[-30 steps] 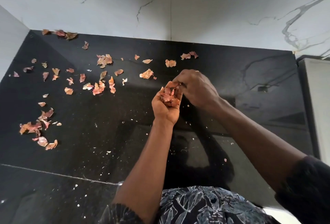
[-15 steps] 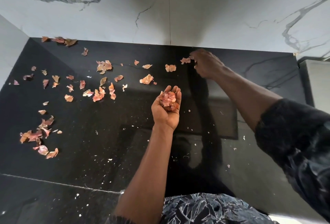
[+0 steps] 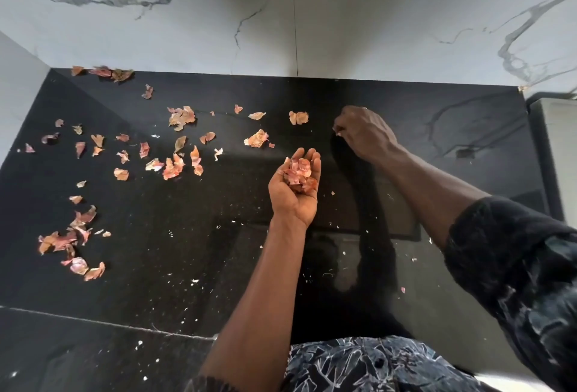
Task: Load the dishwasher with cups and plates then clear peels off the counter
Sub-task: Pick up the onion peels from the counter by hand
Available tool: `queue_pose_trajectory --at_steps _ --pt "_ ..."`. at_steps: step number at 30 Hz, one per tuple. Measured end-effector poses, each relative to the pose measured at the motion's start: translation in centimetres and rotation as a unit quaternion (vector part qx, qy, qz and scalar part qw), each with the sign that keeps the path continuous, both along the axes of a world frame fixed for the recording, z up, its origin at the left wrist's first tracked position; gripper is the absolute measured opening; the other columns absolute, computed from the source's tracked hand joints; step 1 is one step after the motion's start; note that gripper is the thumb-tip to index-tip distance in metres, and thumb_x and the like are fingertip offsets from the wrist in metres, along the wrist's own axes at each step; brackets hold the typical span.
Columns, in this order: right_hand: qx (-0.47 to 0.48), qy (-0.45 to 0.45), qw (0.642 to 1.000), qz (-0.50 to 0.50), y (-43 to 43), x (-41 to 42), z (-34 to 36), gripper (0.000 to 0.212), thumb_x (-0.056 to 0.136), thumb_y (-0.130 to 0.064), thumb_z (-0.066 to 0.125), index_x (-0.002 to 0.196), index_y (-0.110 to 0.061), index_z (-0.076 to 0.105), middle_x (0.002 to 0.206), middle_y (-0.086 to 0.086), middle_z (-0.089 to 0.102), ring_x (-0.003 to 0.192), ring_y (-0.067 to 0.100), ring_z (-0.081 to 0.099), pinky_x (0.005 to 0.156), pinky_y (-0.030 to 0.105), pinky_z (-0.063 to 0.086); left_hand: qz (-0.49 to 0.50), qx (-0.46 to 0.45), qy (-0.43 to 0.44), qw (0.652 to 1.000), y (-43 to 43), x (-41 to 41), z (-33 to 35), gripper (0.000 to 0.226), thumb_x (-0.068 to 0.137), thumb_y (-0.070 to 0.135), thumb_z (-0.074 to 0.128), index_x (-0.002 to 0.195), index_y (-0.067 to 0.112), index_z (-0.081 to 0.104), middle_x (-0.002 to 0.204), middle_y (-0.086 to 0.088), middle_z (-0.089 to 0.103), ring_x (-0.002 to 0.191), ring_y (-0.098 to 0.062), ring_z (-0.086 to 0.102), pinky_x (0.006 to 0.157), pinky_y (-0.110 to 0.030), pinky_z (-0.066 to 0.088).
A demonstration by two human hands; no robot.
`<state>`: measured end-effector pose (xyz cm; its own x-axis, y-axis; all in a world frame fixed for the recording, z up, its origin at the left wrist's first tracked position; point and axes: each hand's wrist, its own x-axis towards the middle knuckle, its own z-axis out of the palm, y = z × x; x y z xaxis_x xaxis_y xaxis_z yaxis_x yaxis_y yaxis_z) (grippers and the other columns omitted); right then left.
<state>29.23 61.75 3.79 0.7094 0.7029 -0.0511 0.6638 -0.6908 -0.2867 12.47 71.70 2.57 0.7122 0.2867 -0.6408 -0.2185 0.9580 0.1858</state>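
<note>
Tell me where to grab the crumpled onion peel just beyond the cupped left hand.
Pinch the crumpled onion peel across its raised crinkles, from above with the right hand: it lies thin and loose on the flat black counter, offering no edge to hook sideways.

A: Bright?
B: Soft, even light; a grey shadow falls on the wall (image 3: 406, 16) at 12 o'clock.
A: Glare?
B: The glossy counter (image 3: 156, 266) mirrors dimly at 6 o'clock; edges bow, wide-angle.
</note>
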Motion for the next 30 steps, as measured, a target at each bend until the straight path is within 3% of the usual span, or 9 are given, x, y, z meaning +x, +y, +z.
queue_pose_trajectory --at_steps 5,8,11,16,22,24,26,28,30 --pt "0.117 0.068 0.989 -0.065 -2.4 -1.9 1.6 0.013 0.093 -0.013 0.067 0.097 -0.019 0.078 0.101 -0.001 0.073 0.092 0.014 0.068 0.082 0.036 0.058 -0.008 -0.002 0.007 1.000 -0.6 0.1 0.2 0.037 0.100 0.020 0.046 0.126 -0.002 0.061 0.124 -0.024 0.063 0.110 -0.033 0.066 0.091 -0.038 0.057" --pt "0.163 0.058 0.985 -0.018 -2.2 -4.4 4.0 0.011 0.094 -0.017 0.070 0.103 -0.020 0.076 0.103 -0.004 0.073 0.092 0.006 0.066 0.082 0.028 0.057 -0.020 -0.002 0.015 1.000 -1.1 0.2 0.4 0.038 0.099 0.021 0.046 0.128 -0.002 0.059 0.123 -0.024 0.062 0.108 -0.034 0.066 0.091 -0.039 0.058" --pt "0.131 0.055 0.987 0.071 -1.2 -7.2 5.6 0.013 0.096 -0.022 0.066 0.106 -0.025 0.075 0.108 -0.008 0.071 0.096 0.007 0.064 0.082 0.030 0.056 -0.036 0.024 0.033 0.999 -1.6 0.0 0.7 0.038 0.100 0.024 0.045 0.128 0.002 0.060 0.120 -0.020 0.065 0.103 -0.030 0.067 0.087 -0.037 0.058" --pt "0.104 0.076 0.980 0.149 0.3 -9.9 6.7 0.015 0.093 -0.032 0.071 0.105 -0.025 0.077 0.121 -0.007 0.068 0.111 0.011 0.061 0.085 0.032 0.053 -0.040 0.063 0.042 0.996 -1.1 -1.3 1.5 0.033 0.102 0.027 0.040 0.101 0.011 0.069 0.093 -0.009 0.071 0.084 -0.021 0.068 0.085 -0.031 0.050" --pt "0.163 0.076 0.981 0.072 3.8 -7.7 6.9 0.025 0.097 -0.039 0.064 0.110 -0.020 0.074 0.111 -0.003 0.070 0.097 0.010 0.065 0.082 0.028 0.053 0.023 0.018 0.007 1.000 0.8 -2.0 0.8 0.034 0.099 0.026 0.046 0.115 0.002 0.065 0.109 -0.019 0.068 0.099 -0.030 0.067 0.085 -0.038 0.058" --pt "0.106 0.078 0.991 0.021 5.3 -5.7 5.4 0.037 0.098 -0.036 0.063 0.130 -0.019 0.064 0.132 0.002 0.062 0.117 0.020 0.061 0.096 0.036 0.050 0.043 0.003 -0.001 0.999 1.4 -2.2 0.5 0.035 0.098 0.024 0.047 0.116 -0.001 0.064 0.111 -0.022 0.067 0.103 -0.033 0.066 0.086 -0.040 0.058" --pt "-0.021 0.108 0.994 0.025 6.4 -4.5 3.9 0.052 0.100 -0.032 0.060 0.149 -0.020 0.047 0.158 0.005 0.038 0.141 0.028 0.042 0.112 0.044 0.041 0.056 0.004 -0.005 0.998 1.8 -2.4 0.5 0.035 0.098 0.024 0.047 0.118 -0.001 0.063 0.111 -0.022 0.067 0.103 -0.033 0.067 0.086 -0.040 0.058" --pt "-0.118 0.107 0.985 0.065 6.6 -4.5 2.4 0.062 0.102 -0.029 0.057 0.157 -0.021 0.032 0.168 0.005 0.015 0.151 0.031 0.025 0.120 0.048 0.032 0.062 0.010 -0.015 0.998 2.2 -2.8 0.6 0.035 0.098 0.024 0.047 0.118 -0.001 0.063 0.113 -0.022 0.066 0.103 -0.033 0.067 0.086 -0.040 0.058" --pt "-0.131 0.076 0.985 0.080 6.0 -5.2 1.2 0.063 0.101 -0.024 0.058 0.158 -0.018 0.031 0.166 0.006 0.018 0.150 0.031 0.026 0.119 0.047 0.033 0.064 0.013 -0.024 0.998 2.6 -3.1 0.7 0.035 0.098 0.025 0.048 0.117 0.000 0.064 0.115 -0.022 0.065 0.105 -0.032 0.066 0.086 -0.039 0.058"
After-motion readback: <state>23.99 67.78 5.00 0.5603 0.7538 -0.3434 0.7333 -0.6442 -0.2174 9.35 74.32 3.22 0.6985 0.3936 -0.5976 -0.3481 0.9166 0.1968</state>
